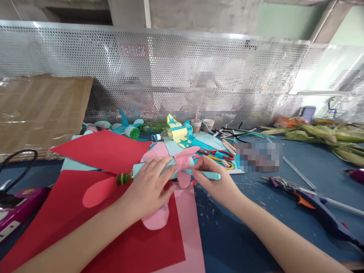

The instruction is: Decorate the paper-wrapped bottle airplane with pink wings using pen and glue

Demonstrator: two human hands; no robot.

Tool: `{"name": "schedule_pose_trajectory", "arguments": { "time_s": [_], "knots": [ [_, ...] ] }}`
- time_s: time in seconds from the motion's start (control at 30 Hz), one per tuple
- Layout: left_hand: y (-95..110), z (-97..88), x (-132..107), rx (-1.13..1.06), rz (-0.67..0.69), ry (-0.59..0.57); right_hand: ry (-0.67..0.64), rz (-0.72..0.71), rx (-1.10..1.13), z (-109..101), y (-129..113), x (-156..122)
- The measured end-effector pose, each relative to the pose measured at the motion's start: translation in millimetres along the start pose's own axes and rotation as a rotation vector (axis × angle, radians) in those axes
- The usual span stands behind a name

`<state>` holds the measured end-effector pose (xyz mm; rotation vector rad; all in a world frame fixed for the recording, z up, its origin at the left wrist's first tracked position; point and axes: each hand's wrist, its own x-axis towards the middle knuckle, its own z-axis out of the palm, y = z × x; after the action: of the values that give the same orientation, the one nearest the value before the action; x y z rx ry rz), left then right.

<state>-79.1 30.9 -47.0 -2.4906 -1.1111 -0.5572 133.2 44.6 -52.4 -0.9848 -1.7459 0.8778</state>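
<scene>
A plastic bottle wrapped in light blue paper lies on its side, its green and yellow neck toward the left. My left hand presses over the wrapped body and holds it. In my right hand is a light blue marker, its tip end against the pink paper shape at the bottle's right end. Another pink rounded piece sticks out below my left hand. A red paper oval is beside the neck. Large red paper sheets lie underneath.
Scissors and a decorated yellow bottle lie behind my hands. At right are a glue gun and corn husks. A purple power strip and a cardboard box stand left. A perforated metal screen runs along the back.
</scene>
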Motion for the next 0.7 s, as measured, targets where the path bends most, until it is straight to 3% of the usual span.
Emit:
{"name": "schedule_pose_trajectory", "arguments": {
  "time_s": [0.7],
  "knots": [
    [0.7, 0.2, 0.2, 0.02, 0.0, -0.011, 0.065, -0.049, -0.037, -2.7, 8.4, 6.2]
  ]
}}
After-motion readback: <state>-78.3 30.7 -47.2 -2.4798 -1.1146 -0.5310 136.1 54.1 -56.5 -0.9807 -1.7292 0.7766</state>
